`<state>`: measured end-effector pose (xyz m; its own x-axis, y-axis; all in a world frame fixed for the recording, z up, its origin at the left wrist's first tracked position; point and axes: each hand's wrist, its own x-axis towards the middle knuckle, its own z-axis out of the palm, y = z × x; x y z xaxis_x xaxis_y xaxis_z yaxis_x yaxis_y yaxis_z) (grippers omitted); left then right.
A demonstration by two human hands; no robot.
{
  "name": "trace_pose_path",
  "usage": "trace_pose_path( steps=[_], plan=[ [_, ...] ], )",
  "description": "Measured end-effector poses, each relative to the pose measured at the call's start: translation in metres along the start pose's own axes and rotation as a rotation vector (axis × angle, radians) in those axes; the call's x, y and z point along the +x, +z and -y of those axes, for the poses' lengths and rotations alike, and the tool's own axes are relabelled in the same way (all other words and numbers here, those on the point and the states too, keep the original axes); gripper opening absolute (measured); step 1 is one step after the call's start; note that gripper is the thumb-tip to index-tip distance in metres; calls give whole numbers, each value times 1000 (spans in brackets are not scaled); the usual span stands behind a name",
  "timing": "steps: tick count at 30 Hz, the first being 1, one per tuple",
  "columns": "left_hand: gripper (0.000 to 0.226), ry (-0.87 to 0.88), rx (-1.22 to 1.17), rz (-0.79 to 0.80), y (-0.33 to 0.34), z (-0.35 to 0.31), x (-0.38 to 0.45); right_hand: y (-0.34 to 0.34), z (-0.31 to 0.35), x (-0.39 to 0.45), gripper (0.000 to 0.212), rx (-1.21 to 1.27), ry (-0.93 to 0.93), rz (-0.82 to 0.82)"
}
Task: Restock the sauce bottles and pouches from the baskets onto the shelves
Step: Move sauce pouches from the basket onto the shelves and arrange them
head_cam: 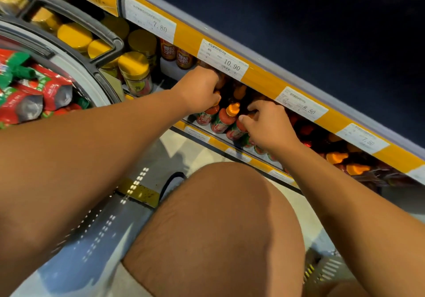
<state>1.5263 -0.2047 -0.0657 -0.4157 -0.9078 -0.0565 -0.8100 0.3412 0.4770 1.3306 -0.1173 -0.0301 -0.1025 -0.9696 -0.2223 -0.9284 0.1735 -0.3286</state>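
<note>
The head view is lit warmly from above and behind the person, so both forearms and the bare knee [220, 223] glow an even orange-brown. The upper right corner falls to near black, grainy and without detail. Under the yellow shelf edge [264, 78] deep shadow swallows the sauce bottles [226, 118] farther back; only the front orange caps catch light. The floor [99, 246] shows streaked, doubled white reflections and a bluish sheen, smeared by motion. The left hand [200, 90] and the right hand [268, 126] are slightly soft. Wide-angle distortion bends the basket rim [76, 62] and tilts the shelf line steeply. Price labels [224, 60] read clearly at centre, blurring toward the right edge.
</note>
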Motion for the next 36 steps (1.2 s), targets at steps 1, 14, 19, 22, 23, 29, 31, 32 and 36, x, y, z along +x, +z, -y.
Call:
trace_pose_path(
  steps=[1, 14, 19, 22, 23, 29, 31, 32, 36],
  plan=[
    [31, -19, -11, -13, -3, -4, -3, -10, -6, -11, 38, 9, 8, 36],
    [33, 289, -359, 39, -69, -155, -92, -157, -123, -251, 47, 236, 110, -219],
    [37, 518, -315, 143, -95, -268, -129, -179, -173, -374, 50, 379, 270, -482],
    [39, 698, -292, 205, -94, -339, -158, -180, -204, -444, 47, 411, 315, -610],
    [38, 749, -279, 239, -88, -363, -166, -178, -215, -466, 46, 406, 340, -644],
    [37, 1029, -78, 395, -20, -489, -218, -143, -293, -578, 49, 402, 645, -669],
    [31, 1098, -11, 452, 10, -523, -238, -122, -320, -604, 50, 405, 753, -620],
    [29, 1129, 24, 483, 27, -538, -248, -111, -333, -615, 50, 401, 802, -582],
    [25, 1186, 158, 660, 99, -584, -289, -68, -381, -637, 52, 414, 931, -307]
  ],
)
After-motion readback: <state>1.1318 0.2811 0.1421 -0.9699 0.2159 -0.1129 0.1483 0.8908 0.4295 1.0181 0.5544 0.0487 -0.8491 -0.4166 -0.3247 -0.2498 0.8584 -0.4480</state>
